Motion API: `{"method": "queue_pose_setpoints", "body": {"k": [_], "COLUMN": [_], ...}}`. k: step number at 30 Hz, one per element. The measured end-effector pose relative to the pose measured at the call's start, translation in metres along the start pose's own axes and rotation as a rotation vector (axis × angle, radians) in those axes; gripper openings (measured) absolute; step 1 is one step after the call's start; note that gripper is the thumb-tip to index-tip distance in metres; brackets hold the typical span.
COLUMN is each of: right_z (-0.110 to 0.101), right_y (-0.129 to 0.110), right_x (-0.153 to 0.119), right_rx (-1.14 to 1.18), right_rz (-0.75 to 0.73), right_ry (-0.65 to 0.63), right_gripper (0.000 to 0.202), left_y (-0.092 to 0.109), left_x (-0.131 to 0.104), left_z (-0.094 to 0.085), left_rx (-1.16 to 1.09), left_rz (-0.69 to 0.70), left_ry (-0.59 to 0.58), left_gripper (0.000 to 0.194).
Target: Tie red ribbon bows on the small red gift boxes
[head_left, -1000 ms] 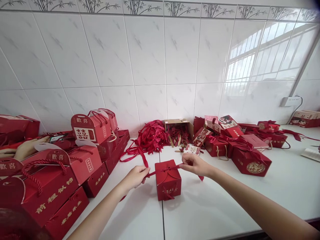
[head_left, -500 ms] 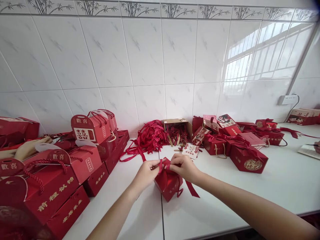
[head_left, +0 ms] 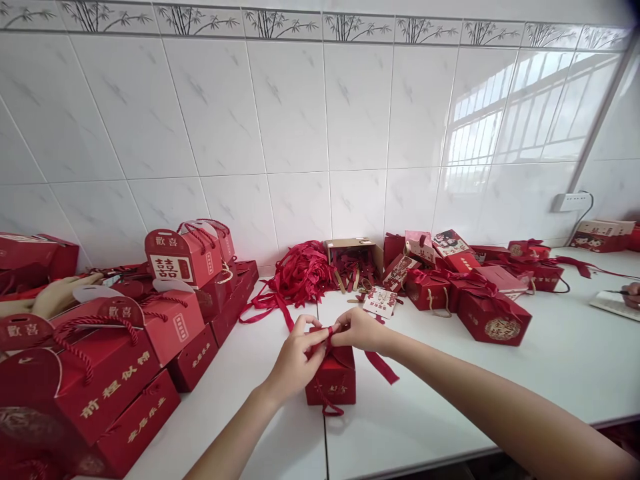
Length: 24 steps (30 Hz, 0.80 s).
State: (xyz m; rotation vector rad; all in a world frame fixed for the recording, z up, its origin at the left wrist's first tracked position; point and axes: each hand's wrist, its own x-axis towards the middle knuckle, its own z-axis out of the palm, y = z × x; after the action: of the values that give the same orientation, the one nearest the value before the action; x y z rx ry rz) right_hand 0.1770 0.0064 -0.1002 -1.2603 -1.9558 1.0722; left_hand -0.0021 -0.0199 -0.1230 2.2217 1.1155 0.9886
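Note:
A small red gift box (head_left: 331,385) with gold lettering and a red cord loop stands upright on the white table. Both hands work at its top, on a red ribbon (head_left: 381,367) whose tail trails to the right of the box. My left hand (head_left: 296,353) pinches the ribbon over the box's left side, its fingers bent. My right hand (head_left: 361,331) pinches the same ribbon from the right, fingertips almost meeting the left ones. The knot between the fingers is mostly hidden.
Red handled boxes (head_left: 113,373) are stacked at left, where another person's hand (head_left: 57,297) shows. Behind lie a ribbon heap (head_left: 305,273), an open carton (head_left: 377,255) and printed cards (head_left: 380,302). Finished-looking bow boxes (head_left: 493,320) sit at right, near another person's hand (head_left: 633,295) with a pen.
The gift box has turned so its lettered front faces me. My left hand has shifted its fingers over the ribbon, and the right hand has moved slightly left.

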Motion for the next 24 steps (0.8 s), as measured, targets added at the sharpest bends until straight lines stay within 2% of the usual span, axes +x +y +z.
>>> {"method": "queue_pose_setpoints", "body": {"k": [3, 6, 10, 13, 16, 18, 21, 24], "right_z": [-0.003, -0.006, -0.011, -0.020, -0.029, -0.031, -0.027, -0.021], "right_y": [-0.007, -0.014, -0.018, -0.014, -0.005, 0.001, 0.007, 0.009], "right_x": [0.000, 0.000, 0.000, -0.004, -0.012, -0.016, -0.019, -0.019], "right_rx": [-0.100, -0.190, -0.288, -0.340, -0.373, -0.388, -0.414, -0.435], "right_rz": [0.007, -0.010, -0.033, -0.035, -0.025, -0.025, -0.051, -0.078], "right_ry": [-0.038, -0.088, -0.128, -0.127, -0.112, -0.096, -0.023, 0.060], "right_gripper": [0.018, 0.022, 0.028, 0.030, 0.029, 0.029, 0.025, 0.019], "left_y": [0.001, 0.003, 0.002, -0.003, -0.006, -0.004, 0.001, 0.003], "left_x": [0.009, 0.018, 0.023, 0.019, 0.010, 0.005, 0.001, 0.004], "left_z": [-0.010, -0.016, -0.016, -0.019, -0.029, -0.035, -0.039, -0.039], "left_rx": [-0.066, -0.088, -0.091, -0.069, -0.015, 0.012, -0.049, -0.140], "left_rz": [-0.033, -0.060, -0.088, -0.117, -0.145, -0.150, -0.166, -0.179], "left_ry": [-0.108, -0.159, -0.144, -0.077, -0.004, -0.001, -0.081, -0.192], "left_gripper": [0.024, 0.023, 0.022, 0.024, 0.025, 0.024, 0.022, 0.030]}}
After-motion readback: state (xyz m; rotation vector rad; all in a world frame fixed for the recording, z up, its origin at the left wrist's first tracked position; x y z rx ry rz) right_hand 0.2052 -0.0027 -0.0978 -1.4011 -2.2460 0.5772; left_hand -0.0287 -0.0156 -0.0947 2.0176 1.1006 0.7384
